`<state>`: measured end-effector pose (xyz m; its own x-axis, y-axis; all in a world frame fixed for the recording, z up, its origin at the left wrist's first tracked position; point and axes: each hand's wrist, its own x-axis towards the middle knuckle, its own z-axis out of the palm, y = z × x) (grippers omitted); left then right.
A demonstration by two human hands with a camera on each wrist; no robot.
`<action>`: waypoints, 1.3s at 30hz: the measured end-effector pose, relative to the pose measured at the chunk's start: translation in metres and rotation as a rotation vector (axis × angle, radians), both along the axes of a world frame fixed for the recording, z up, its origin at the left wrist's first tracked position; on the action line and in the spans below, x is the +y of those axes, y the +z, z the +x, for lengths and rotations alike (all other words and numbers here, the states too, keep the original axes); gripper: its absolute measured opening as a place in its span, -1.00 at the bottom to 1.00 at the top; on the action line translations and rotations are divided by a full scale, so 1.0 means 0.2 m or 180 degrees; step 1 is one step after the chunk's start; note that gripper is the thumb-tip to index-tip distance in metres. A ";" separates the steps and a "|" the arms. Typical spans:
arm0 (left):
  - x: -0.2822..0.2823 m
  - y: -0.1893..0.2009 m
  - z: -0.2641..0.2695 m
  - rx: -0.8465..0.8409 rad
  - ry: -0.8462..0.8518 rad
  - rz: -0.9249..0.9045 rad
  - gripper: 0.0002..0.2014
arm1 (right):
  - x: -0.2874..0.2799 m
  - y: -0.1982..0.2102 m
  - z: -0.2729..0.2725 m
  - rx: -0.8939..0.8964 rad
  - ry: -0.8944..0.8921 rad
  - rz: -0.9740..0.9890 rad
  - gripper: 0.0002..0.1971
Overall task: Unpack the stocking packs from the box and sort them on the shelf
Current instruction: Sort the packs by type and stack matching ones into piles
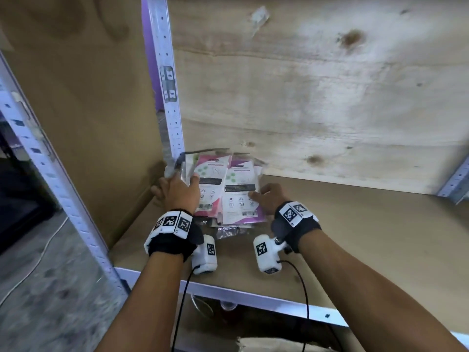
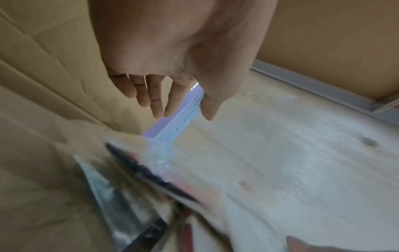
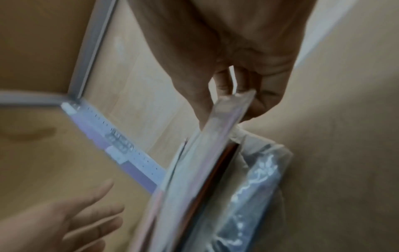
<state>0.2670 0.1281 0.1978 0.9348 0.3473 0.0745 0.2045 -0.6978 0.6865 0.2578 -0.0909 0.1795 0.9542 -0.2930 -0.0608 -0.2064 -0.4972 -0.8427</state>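
A stack of stocking packs [image 1: 228,191] lies on the shelf board [image 1: 355,237] in the back left corner, a pink pack [image 1: 210,184] beside a purple pack [image 1: 241,199] on top. My right hand [image 1: 262,196] pinches the right edge of the top packs; in the right wrist view the thumb and fingers of this right hand [image 3: 233,105] clamp the packs' edge [image 3: 194,170]. My left hand [image 1: 179,188] sits at the stack's left side with fingers straight. The left wrist view shows this left hand [image 2: 179,110] spread open above the blurred packs [image 2: 162,179].
A white perforated upright post [image 1: 170,97] stands just behind the stack. A plywood back panel [image 1: 317,97] and a cardboard side wall [image 1: 88,97] close the corner. Crumpled clear plastic [image 1: 228,231] lies under the stack's front. The shelf's metal front rail [image 1: 253,298] runs below my wrists.
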 end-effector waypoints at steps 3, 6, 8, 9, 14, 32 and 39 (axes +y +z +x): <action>-0.04 0.05 -0.06 -0.0187 -0.0422 0.0195 -0.49 | -0.05 0.02 -0.08 -0.0015 0.0070 0.0375 -0.76; -0.14 0.08 -0.13 -0.0363 -0.1086 -0.0131 -0.53 | -0.13 0.03 -0.21 -0.0201 -0.0005 0.0787 -0.83; -0.21 0.09 -0.19 -0.0329 -0.1468 -0.0203 -0.54 | -0.19 0.04 -0.31 -0.0310 -0.0101 0.1035 -0.86; -0.25 0.08 -0.22 -0.0281 -0.1634 -0.0250 -0.55 | -0.22 0.06 -0.35 -0.0338 -0.0143 0.1142 -0.88; -0.49 0.06 -0.32 0.0056 -0.2088 -0.1332 -0.55 | -0.42 0.12 -0.57 -0.0587 -0.0290 0.1218 -0.84; -0.89 0.07 -0.32 0.1095 -0.1556 -0.4073 -0.73 | -0.71 0.18 -0.88 -0.1379 0.0671 -0.1833 -0.73; -0.89 -0.03 -0.31 0.1181 -0.1615 -0.3805 -0.87 | -0.93 0.15 -0.86 -0.0574 0.0611 -0.0775 -0.60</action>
